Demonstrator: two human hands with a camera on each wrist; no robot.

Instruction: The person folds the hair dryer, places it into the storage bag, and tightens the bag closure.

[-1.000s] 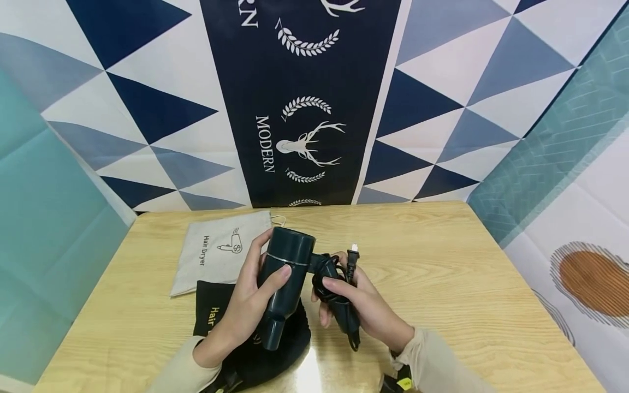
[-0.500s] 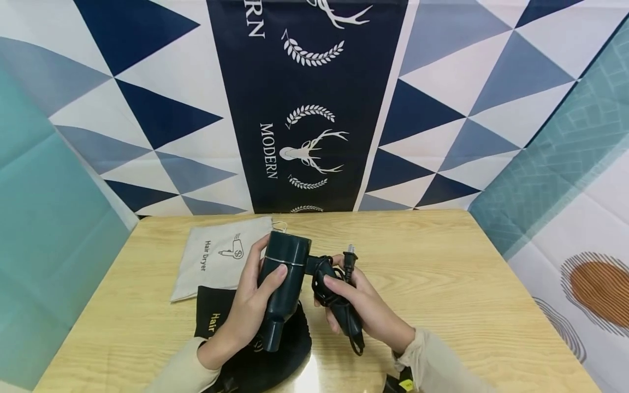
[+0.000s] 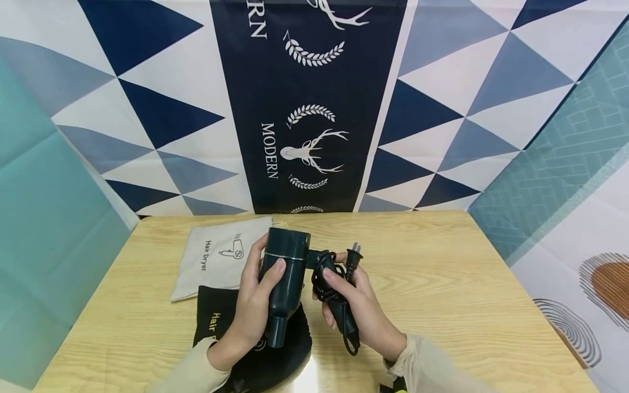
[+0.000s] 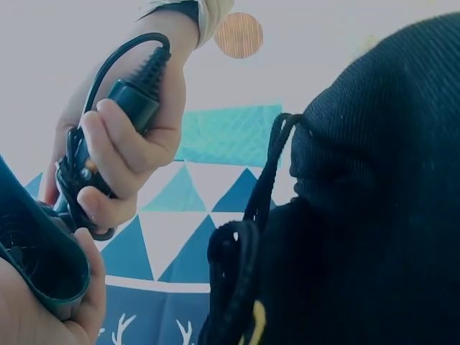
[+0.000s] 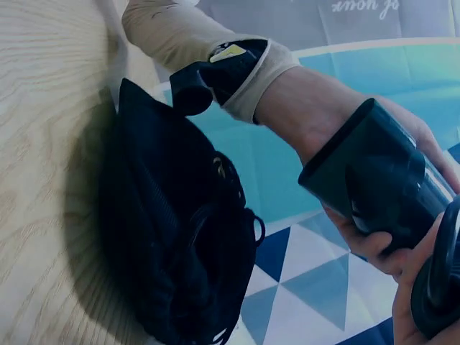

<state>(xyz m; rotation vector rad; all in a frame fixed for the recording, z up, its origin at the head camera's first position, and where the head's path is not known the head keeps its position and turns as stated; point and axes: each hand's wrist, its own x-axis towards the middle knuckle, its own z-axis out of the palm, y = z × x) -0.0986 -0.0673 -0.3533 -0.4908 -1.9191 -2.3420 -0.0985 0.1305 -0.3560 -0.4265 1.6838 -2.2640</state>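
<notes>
The left hand wraps its fingers round the hair dryer, the right hand grips handle and coiled cord together, and light, even pressure should keep loops from slipping out beneath its fingers.

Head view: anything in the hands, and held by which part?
Yes, the dark hair dryer. The left hand grips its barrel; the right hand grips its handle, with the black cord wound round it.

Patterned wall behind wooden table
</notes>
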